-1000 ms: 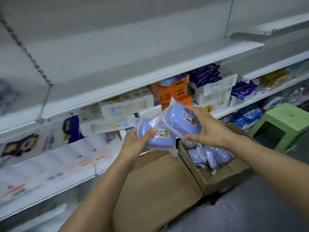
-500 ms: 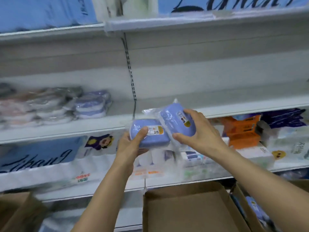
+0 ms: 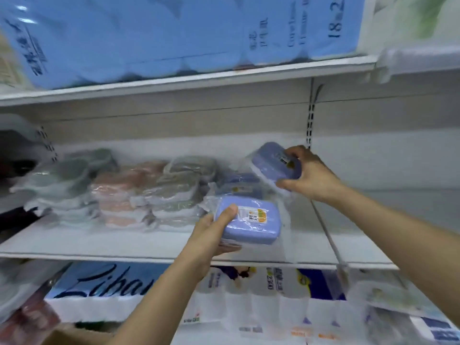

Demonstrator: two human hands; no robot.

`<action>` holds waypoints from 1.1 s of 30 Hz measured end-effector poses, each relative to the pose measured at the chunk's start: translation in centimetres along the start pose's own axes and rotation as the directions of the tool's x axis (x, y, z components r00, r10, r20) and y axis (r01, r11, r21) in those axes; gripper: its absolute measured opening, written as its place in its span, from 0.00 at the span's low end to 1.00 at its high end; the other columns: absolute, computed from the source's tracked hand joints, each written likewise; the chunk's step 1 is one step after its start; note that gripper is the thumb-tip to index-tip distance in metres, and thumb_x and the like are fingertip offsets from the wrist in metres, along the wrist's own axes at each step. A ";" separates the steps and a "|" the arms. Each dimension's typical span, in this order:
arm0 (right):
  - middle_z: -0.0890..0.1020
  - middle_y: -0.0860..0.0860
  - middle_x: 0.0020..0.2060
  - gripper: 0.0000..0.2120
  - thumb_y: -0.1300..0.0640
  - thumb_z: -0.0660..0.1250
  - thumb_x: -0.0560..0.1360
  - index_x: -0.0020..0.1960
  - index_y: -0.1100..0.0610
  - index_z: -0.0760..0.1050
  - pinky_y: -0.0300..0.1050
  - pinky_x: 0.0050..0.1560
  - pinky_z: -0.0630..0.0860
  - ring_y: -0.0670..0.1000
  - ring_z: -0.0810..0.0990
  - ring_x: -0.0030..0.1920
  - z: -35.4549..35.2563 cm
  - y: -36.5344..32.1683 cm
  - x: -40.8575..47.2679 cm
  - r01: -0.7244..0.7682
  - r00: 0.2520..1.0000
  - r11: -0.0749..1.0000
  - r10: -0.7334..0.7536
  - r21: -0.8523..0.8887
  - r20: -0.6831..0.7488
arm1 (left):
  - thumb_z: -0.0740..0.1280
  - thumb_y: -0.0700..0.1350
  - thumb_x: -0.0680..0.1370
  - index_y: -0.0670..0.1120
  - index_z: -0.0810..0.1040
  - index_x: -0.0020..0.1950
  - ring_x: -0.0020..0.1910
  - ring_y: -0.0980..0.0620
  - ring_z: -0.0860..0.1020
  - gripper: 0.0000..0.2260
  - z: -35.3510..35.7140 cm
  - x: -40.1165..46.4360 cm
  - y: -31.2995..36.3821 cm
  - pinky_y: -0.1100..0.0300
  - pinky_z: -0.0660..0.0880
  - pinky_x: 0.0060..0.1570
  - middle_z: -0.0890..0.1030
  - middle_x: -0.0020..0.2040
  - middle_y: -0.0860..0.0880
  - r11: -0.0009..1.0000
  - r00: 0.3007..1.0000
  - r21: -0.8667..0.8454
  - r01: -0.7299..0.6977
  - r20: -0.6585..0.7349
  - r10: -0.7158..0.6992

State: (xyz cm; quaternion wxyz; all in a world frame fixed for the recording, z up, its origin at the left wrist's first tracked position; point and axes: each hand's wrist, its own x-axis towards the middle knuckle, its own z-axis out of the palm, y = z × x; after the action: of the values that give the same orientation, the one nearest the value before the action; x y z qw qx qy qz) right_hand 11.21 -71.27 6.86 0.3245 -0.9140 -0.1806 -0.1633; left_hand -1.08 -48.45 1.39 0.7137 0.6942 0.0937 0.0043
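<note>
Middle shelf (image 3: pixel 124 242), left portion: film-wrapped boxes stand in a row as a grey-green stack (image 3: pixel 64 185), a pink stack (image 3: pixel 119 192) and a grey stack (image 3: pixel 179 185). Motion blur removes all label detail, and the count per stack cannot be read. Items at the far left edge are dark, cut off and unidentifiable.

Centre: the left hand (image 3: pixel 211 235) grips the lower blue box (image 3: pixel 250 221) at its left end. The thumb is curled over the top face; the fingers lie underneath, mostly hidden. The box sits roughly level over the front of the shelf, sealed in clear film, with a white-and-orange label facing up. Contact between its underside and the shelf cannot be determined. Behind it, a blue stack (image 3: pixel 239 184) is partly hidden by the box and its film.

Right: the right hand (image 3: pixel 308 175) grips the upper blue box (image 3: pixel 271 160), fingers curled over the far edge and thumb on the near edge, covering much of the label. This box is tilted, raised above the shelf, just right of the blue stack.

Large blue packs (image 3: pixel 174 33) above are cut off by the frame. The print on the tissue packs (image 3: pixel 249 295) below is partly hidden by the left forearm.
</note>
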 end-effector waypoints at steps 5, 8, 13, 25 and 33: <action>0.73 0.51 0.57 0.31 0.50 0.75 0.65 0.63 0.52 0.65 0.52 0.52 0.74 0.55 0.73 0.54 4.3 -1.4 8.9 0.120 0.985 0.988 -0.107 -0.096 0.135 | 0.69 0.57 0.75 0.43 0.79 0.60 0.48 0.45 0.85 0.21 -3.3 3.7 1.0 0.50 0.81 0.52 0.85 0.50 0.43 0.999 0.999 -0.041 0.018 0.037 -0.017; 0.73 0.51 0.57 0.30 0.53 0.74 0.66 0.64 0.52 0.65 0.51 0.51 0.73 0.55 0.72 0.54 6.8 -1.7 12.5 0.209 0.957 0.952 -0.153 -0.222 0.248 | 0.69 0.58 0.74 0.44 0.79 0.61 0.49 0.45 0.84 0.22 -4.4 5.1 1.1 0.49 0.81 0.52 0.85 0.50 0.44 0.997 0.999 -0.073 0.025 0.030 -0.023; 0.76 0.56 0.60 0.20 0.62 0.66 0.74 0.65 0.57 0.72 0.52 0.59 0.72 0.58 0.74 0.59 9.2 -1.1 14.3 0.231 0.923 0.935 -0.122 -0.271 0.364 | 0.72 0.59 0.70 0.44 0.78 0.62 0.48 0.45 0.85 0.27 -4.8 6.4 1.3 0.51 0.82 0.48 0.85 0.51 0.43 0.993 0.999 -0.111 0.047 0.013 -0.046; 0.83 0.52 0.46 0.17 0.42 0.65 0.75 0.56 0.52 0.79 0.39 0.39 0.73 0.45 0.78 0.42 -0.4 -9.7 5.4 -0.038 0.773 0.951 -0.168 0.308 0.612 | 0.71 0.62 0.67 0.38 0.83 0.51 0.40 0.46 0.83 0.28 -1.1 5.2 9.6 0.57 0.79 0.34 0.85 0.42 0.44 0.968 0.962 0.068 -0.240 0.148 0.228; 0.81 0.55 0.35 0.09 0.52 0.67 0.75 0.46 0.59 0.77 0.45 0.34 0.80 0.52 0.81 0.31 -1.0 -6.3 4.1 -0.363 0.906 0.361 0.353 0.859 0.234 | 0.59 0.62 0.79 0.54 0.71 0.47 0.49 0.54 0.79 0.12 -2.9 6.7 11.5 0.51 0.78 0.52 0.79 0.47 0.51 0.837 0.760 0.213 -0.504 -0.352 0.547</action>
State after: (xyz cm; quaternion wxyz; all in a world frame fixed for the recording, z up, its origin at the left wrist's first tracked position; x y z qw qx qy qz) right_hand 11.87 -66.46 12.66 0.7794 -0.6244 -0.0374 0.0344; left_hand 6.50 -44.25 11.89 0.6114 0.7133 0.0385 0.3405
